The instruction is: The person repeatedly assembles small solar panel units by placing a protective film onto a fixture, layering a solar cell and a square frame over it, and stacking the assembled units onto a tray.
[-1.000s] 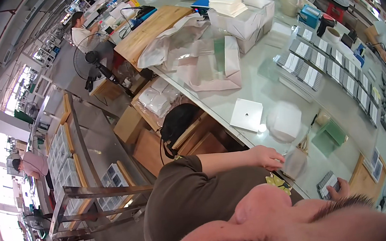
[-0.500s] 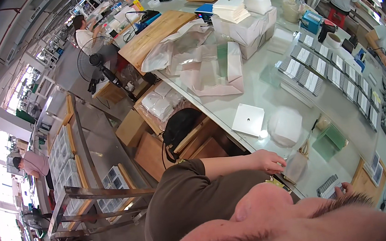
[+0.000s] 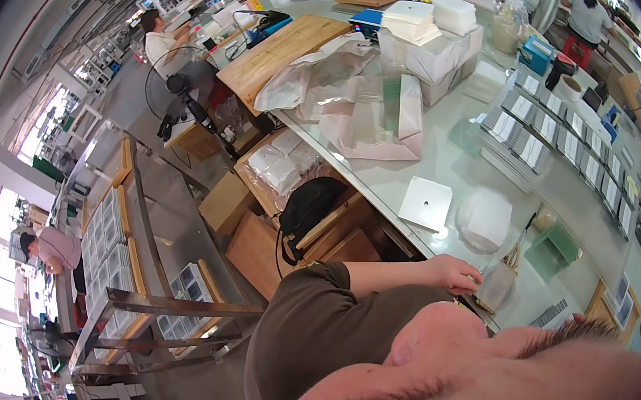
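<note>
My left hand (image 3: 454,274) hangs over the near edge of the bench, its fingers loosely bent and a little apart, with nothing visible in them. Beside its fingertips is a translucent, pale rounded object (image 3: 498,287). Only a sliver of my right hand (image 3: 578,317) shows at the lower right; its fingers are hidden behind my head. Next to it, a grey slatted piece (image 3: 550,314) lies partly covered on the bench. Beyond my left hand are a stack of white rounded sheets (image 3: 485,219) and a white square plate (image 3: 425,204) with a small central hole.
A green tray (image 3: 552,253) and a brush-like tool (image 3: 515,254) lie to the right. Long rows of grey and white pieces (image 3: 550,129) stand farther right. Crumpled wrapping (image 3: 363,125) and a white box (image 3: 432,60) occupy the far side. A metal rack (image 3: 164,305) is at left.
The view has shifted, so the bench appears slightly farther right and lower. Less of my right hand and the grey slatted piece shows. My left hand keeps nearly the same pose.
</note>
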Demonstrator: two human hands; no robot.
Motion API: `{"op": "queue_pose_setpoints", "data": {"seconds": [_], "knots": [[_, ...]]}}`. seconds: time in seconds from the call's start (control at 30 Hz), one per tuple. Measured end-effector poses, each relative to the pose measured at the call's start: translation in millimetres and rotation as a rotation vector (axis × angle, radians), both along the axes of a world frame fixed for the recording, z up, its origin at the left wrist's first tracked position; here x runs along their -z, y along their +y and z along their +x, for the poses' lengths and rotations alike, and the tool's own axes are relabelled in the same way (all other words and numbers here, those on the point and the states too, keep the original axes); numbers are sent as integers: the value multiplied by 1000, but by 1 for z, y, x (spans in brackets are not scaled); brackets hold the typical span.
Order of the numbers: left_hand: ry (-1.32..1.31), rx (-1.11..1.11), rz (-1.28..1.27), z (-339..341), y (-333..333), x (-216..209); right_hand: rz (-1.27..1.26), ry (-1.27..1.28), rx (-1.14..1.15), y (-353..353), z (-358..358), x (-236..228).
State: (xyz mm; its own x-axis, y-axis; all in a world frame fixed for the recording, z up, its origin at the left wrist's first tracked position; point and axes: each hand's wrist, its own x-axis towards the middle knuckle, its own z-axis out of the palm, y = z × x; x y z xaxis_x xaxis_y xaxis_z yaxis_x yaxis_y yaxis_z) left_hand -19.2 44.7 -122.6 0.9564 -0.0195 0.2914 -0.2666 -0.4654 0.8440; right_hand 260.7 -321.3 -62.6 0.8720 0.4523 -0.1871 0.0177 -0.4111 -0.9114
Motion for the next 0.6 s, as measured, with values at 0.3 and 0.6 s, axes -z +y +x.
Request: {"op": "queue_pose_setpoints", "data": {"seconds": [0.3, 0.6], "knots": [[-28, 12, 62, -6, -3, 13, 82, 51, -45, 2, 8, 2], [-328, -8, 380, 0, -4, -30, -53, -130, -4, 14, -5, -32]]}}
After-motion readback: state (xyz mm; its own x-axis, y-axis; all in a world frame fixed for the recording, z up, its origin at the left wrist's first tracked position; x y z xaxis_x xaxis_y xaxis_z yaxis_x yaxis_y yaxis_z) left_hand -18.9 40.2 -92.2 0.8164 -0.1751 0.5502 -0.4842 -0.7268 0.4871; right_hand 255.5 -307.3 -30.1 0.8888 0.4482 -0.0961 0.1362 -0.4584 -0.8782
